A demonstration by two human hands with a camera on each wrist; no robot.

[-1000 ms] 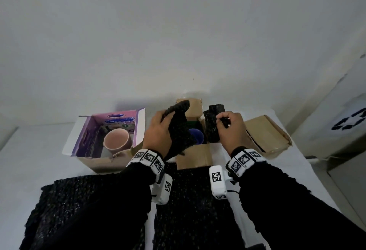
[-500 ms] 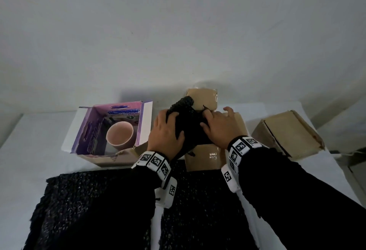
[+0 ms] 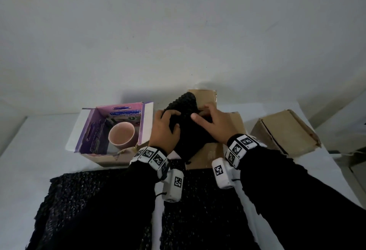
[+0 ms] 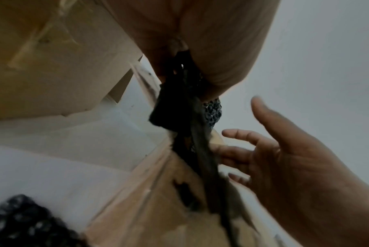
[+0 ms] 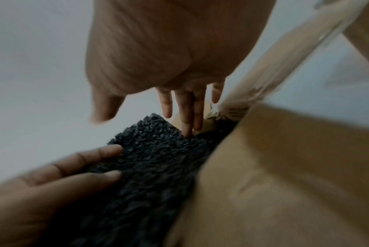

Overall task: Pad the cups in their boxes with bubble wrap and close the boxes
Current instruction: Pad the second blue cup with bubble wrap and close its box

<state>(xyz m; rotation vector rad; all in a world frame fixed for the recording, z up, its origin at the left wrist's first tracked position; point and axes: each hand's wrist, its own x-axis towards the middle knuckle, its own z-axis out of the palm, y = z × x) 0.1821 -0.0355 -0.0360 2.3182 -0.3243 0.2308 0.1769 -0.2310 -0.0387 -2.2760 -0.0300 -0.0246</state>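
Observation:
A wad of black bubble wrap [image 3: 186, 129] sticks up out of the open brown box [image 3: 210, 155] in the middle. My left hand [image 3: 168, 123] grips the wrap's left side; in the left wrist view the wrap [image 4: 179, 108] hangs out from under its palm. My right hand [image 3: 206, 117] lies on the right side, its straight fingers [image 5: 187, 115] poking down into the bubble wrap [image 5: 158, 158] beside a box flap [image 5: 284, 167]. Whatever cup is in this box is hidden under the wrap. Left of it, a pink cup [image 3: 121, 135] stands in an open purple box [image 3: 93, 123].
A closed brown box [image 3: 285, 133] sits at the right, near the white table's edge. Two flat sheets of black bubble wrap [image 3: 79, 200] [image 3: 198, 210] lie on the table under my forearms. A plain wall stands behind the boxes.
A second ago each hand held black wrap above the box and a blue cup showed inside. Both hands have come together over the box, and the wrap covers the cup.

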